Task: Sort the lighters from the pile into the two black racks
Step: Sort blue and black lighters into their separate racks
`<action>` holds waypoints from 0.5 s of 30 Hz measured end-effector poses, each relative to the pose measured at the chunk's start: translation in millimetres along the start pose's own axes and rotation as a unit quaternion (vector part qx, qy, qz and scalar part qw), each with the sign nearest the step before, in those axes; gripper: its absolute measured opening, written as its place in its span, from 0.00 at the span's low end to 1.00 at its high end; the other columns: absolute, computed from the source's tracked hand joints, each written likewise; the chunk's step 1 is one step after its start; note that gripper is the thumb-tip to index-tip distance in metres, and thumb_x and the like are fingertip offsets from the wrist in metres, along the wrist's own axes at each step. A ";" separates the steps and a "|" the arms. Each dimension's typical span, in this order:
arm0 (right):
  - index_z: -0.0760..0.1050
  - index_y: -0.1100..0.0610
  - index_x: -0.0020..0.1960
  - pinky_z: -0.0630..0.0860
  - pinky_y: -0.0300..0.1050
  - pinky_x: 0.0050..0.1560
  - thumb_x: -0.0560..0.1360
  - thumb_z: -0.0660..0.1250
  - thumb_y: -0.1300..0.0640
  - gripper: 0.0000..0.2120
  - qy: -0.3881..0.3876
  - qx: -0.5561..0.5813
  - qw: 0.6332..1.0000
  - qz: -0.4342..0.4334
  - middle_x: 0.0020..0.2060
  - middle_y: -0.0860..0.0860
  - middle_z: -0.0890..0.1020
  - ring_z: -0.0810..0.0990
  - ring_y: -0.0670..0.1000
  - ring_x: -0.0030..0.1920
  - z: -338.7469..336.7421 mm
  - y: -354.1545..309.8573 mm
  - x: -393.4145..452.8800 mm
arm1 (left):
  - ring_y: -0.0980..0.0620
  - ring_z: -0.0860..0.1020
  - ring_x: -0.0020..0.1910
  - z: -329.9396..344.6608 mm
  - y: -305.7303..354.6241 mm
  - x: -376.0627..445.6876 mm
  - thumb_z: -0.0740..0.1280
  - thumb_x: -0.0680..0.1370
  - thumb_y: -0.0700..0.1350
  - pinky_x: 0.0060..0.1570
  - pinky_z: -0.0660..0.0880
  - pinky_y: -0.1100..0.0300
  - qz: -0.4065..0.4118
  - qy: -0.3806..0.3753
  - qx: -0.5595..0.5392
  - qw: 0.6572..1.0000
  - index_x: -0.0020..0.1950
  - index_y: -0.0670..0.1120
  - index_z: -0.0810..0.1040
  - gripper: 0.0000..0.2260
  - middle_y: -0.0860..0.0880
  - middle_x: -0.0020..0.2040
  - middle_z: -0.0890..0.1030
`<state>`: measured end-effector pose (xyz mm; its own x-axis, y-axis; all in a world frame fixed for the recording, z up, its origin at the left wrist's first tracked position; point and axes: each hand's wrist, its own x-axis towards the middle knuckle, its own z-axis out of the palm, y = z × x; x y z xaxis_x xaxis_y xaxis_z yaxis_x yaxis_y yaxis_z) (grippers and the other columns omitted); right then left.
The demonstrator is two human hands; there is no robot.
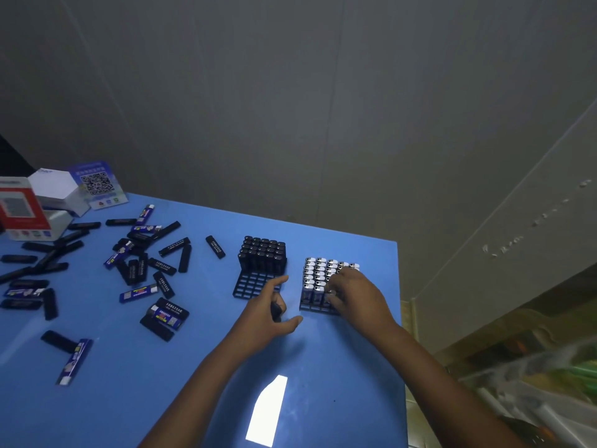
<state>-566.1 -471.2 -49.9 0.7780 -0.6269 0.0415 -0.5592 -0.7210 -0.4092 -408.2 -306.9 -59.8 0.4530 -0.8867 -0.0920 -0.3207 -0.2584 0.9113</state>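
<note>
Right hand (350, 294) fingers curled down onto silver-capped lighters in the right rack (318, 307), grip unclear, left hand (269, 310) closed loosely around a dark lighter (276, 310) beside the half-filled left rack (255, 284), pile of loose lighters (142, 263) scattered left across the blue table (339, 367), boxes (38, 205) at far corner

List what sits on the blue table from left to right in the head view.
Red and white boxes → QR code card → pile of loose lighters → rack of black lighters → rack of silver-topped lighters, with the right hand on it.
</note>
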 end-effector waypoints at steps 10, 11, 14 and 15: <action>0.82 0.57 0.47 0.80 0.44 0.49 0.73 0.76 0.61 0.05 -0.130 0.402 0.906 0.021 0.37 0.47 0.85 0.84 0.48 0.43 -19.0 -73.9 -15.9 | 0.59 0.76 0.36 -12.6 7.6 -21.8 0.78 0.71 0.47 0.43 0.75 0.65 -0.014 -0.005 -0.014 1.000 0.76 0.50 0.62 0.38 0.48 0.40 0.76; 0.82 0.56 0.47 0.81 0.45 0.49 0.72 0.76 0.61 0.05 -0.132 0.402 0.906 0.020 0.38 0.48 0.85 0.84 0.50 0.44 -17.6 -79.6 -16.5 | 0.58 0.77 0.37 -14.1 8.2 -23.1 0.78 0.71 0.47 0.43 0.76 0.64 -0.015 -0.007 -0.012 1.000 0.76 0.50 0.62 0.38 0.47 0.42 0.78; 0.82 0.55 0.47 0.81 0.43 0.48 0.71 0.77 0.58 0.06 -0.142 0.400 0.905 0.018 0.40 0.50 0.86 0.85 0.51 0.47 -13.0 -93.4 -16.1 | 0.52 0.82 0.42 -20.5 8.9 -26.9 0.78 0.71 0.46 0.47 0.80 0.57 -0.017 -0.017 -0.012 1.000 0.76 0.51 0.61 0.39 0.48 0.46 0.83; 0.82 0.55 0.47 0.81 0.40 0.47 0.71 0.77 0.58 0.07 -0.143 0.401 0.905 0.018 0.41 0.50 0.86 0.85 0.51 0.47 -12.1 -97.4 -15.7 | 0.51 0.83 0.43 -23.7 8.8 -28.2 0.78 0.70 0.47 0.48 0.81 0.55 -0.018 -0.022 -0.007 1.000 0.76 0.52 0.61 0.39 0.50 0.48 0.83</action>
<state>-527.3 -394.7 0.4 0.8697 -0.4609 -0.1766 -0.2883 -0.1841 -0.9397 -404.0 -275.0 -39.7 0.4272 -0.8929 -0.1422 -0.2926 -0.2853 0.9127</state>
